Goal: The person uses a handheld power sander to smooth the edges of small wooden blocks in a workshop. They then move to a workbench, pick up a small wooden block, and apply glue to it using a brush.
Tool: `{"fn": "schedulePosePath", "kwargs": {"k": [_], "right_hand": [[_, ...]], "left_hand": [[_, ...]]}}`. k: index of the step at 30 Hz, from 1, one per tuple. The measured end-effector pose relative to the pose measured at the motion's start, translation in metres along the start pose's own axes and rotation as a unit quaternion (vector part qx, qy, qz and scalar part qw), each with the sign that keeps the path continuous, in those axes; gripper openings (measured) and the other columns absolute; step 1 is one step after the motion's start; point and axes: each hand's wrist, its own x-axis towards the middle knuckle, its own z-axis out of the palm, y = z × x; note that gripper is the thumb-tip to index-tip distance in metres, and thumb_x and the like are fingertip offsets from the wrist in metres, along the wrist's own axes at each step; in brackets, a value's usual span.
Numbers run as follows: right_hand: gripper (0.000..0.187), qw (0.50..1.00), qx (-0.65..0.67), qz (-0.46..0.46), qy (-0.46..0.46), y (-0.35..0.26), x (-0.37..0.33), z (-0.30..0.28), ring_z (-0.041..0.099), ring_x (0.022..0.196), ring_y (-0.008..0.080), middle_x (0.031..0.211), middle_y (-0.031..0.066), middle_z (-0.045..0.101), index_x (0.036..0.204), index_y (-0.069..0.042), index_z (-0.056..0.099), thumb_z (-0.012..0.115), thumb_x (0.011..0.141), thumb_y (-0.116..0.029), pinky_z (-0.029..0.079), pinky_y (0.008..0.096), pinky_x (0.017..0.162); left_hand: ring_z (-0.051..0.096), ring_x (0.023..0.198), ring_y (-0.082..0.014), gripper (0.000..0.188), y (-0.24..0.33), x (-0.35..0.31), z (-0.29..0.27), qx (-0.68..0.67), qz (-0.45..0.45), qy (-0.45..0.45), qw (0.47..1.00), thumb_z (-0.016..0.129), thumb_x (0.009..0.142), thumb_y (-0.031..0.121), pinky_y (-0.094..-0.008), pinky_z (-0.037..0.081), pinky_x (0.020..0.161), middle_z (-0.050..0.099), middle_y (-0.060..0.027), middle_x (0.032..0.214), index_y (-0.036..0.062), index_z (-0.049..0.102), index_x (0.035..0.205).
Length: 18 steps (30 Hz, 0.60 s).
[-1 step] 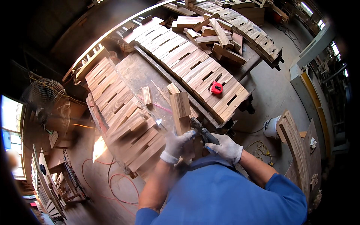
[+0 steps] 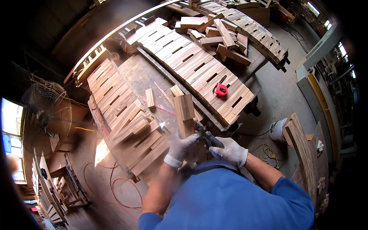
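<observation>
My left hand (image 2: 180,148), in a white work glove, is closed round the near part of a wooden block (image 2: 184,107) that stands tilted up from the bench. My right hand (image 2: 231,151), gloved too, grips a black hand-held tool (image 2: 213,140) by its thick end. The tool's front end points toward the side of the block; its exact kind and whether it touches the wood cannot be made out. Beyond the block a smaller wood piece (image 2: 176,91) sticks up, and a short offcut (image 2: 150,98) lies on the bench.
Slotted wooden panels (image 2: 195,65) lie to the right, with a red tape measure (image 2: 221,90) on top. Loose boards (image 2: 134,134) overlap at the left. A pile of blocks (image 2: 222,36) lies far off. A white bucket (image 2: 277,130) and a red hose (image 2: 126,191) are on the floor.
</observation>
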Motion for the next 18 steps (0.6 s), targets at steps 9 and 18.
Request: {"fn": "schedulePosePath", "kwargs": {"k": [9, 18], "right_hand": [[0.028, 0.989, 0.129, 0.023, -0.073, 0.001, 0.008, 0.001, 0.06, 0.074, 0.0118, 0.081, 0.0035, 0.064, 0.109, 0.001, 0.067, 0.066, 0.105, -0.026, 0.052, 0.0309, 0.069], [0.031, 0.952, 0.276, 0.108, -0.077, 0.0, 0.008, 0.012, 0.072, 0.083, 0.0181, 0.099, 0.0101, 0.073, 0.118, 0.0, 0.064, 0.064, 0.106, -0.028, 0.06, 0.0332, 0.076]], "left_hand": [[0.073, 0.088, -0.0199, 0.055, 0.002, -0.001, 0.008, 0.159, 0.071, 0.075, 0.982, 0.083, 0.081, 0.012, -0.0351, 0.06, 0.08, 0.076, -0.0146, 0.103, -0.0075, 0.06, 0.127], [0.073, 0.088, -0.0235, 0.058, 0.002, -0.001, 0.014, 0.148, 0.054, 0.091, 0.983, 0.085, 0.08, 0.014, -0.0364, 0.06, 0.081, 0.076, -0.0166, 0.103, -0.0077, 0.06, 0.127]]}}
